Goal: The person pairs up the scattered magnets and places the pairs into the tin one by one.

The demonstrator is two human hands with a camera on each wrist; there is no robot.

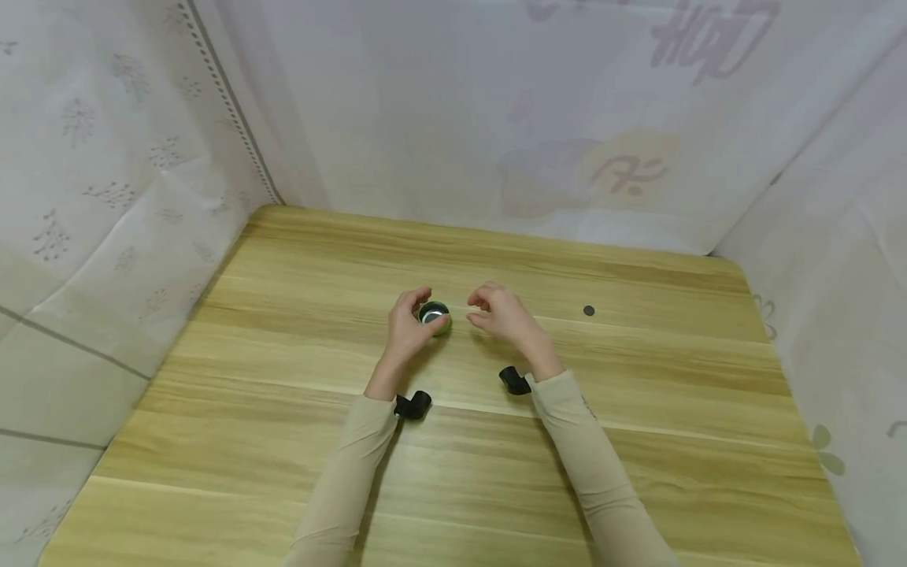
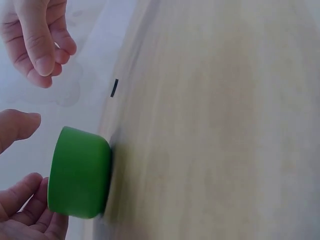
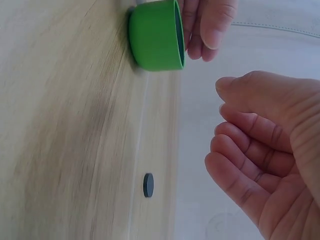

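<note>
A small green cup [image 1: 442, 328] stands upright on the wooden table, its shiny inside facing up. My left hand [image 1: 407, 331] is around its left side. In the left wrist view, the thumb is raised clear of the green wall, while the other fingers lie at the cup's far side, perhaps touching it. To the right of the cup hovers my right hand [image 1: 503, 315], its fingers loosely bent and nothing visible between them. A small dark disc [image 1: 589, 310] lies flat on the table, further right, apart from both hands.
The wooden table [image 1: 453, 480] has light fabric curtains [image 1: 425, 110] around its back and sides. Black wrist cameras, a left one [image 1: 414, 405] and a right one [image 1: 513, 380], sit at the sleeve cuffs.
</note>
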